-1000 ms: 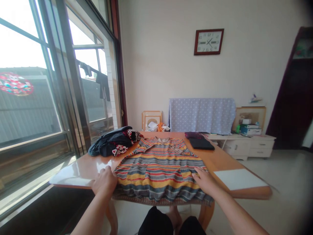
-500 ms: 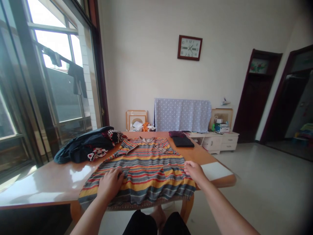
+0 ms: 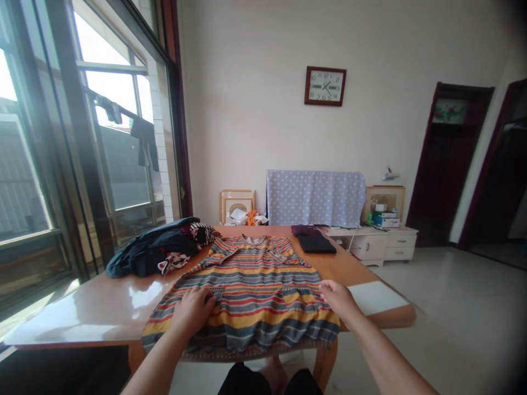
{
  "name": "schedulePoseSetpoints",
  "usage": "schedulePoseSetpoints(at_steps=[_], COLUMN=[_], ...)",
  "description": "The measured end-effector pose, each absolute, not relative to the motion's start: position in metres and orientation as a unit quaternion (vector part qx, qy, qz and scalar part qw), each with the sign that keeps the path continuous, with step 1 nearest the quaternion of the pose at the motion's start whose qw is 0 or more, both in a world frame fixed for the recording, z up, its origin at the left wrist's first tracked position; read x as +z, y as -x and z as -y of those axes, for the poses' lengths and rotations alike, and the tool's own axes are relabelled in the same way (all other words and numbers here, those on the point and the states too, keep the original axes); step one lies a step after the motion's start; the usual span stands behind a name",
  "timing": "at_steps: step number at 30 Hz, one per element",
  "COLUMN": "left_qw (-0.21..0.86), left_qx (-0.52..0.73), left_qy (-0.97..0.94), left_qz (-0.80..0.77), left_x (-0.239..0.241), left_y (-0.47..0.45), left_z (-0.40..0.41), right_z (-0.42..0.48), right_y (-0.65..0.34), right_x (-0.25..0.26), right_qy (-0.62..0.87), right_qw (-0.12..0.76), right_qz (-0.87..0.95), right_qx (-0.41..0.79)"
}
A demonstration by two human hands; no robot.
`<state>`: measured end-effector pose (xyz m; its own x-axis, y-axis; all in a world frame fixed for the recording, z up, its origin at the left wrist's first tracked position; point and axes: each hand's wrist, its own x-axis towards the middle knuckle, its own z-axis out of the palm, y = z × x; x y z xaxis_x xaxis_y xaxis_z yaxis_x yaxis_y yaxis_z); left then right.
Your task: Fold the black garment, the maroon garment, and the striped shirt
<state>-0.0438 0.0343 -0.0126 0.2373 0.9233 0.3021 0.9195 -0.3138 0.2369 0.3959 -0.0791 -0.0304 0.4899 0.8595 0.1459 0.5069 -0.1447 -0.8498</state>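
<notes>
A striped shirt (image 3: 255,296) in grey, yellow, orange and red lies spread on the wooden table, collar away from me, its lower hem hanging over the near edge. Two patch pockets show on its front. On the left pocket area, my left hand (image 3: 193,311) rests flat on the cloth with its fingers loosely stretched. At the shirt's right side edge, my right hand (image 3: 340,300) is closed, fingertips and thumb together on the cloth.
Left on the table (image 3: 102,307) lies a heap of dark clothes (image 3: 152,249). Folded dark clothes (image 3: 316,244) sit at the far right, and a pale sheet (image 3: 374,299) lies at the right corner. Behind stand a white cabinet (image 3: 370,247) and a dotted cloth cover (image 3: 315,197).
The view has shifted slightly left and up, so the scene sits a little further right and lower. Both hands keep nearly the same places on the shirt.
</notes>
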Motion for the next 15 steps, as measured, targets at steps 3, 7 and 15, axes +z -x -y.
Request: schedulePoseSetpoints(at_steps=[3,7,15], left_qw=[0.028,0.028,0.058], left_qx=[0.196,0.22,0.233], left_qy=[-0.784,-0.787,-0.758], left_qz=[-0.589,-0.576,-0.607], left_x=[-0.002,0.013,0.035], left_y=[0.044,0.042,0.029], left_z=[-0.043,-0.057,-0.1], right_z=[0.069,0.054,0.004], right_y=[-0.402,-0.409,-0.419], right_x=[-0.033,-0.028,-0.018], right_qy=[0.714,0.702,0.682], right_qw=[0.468,0.483,0.488], right_qz=[0.468,0.463,0.475], right_qx=[0.228,0.243,0.267])
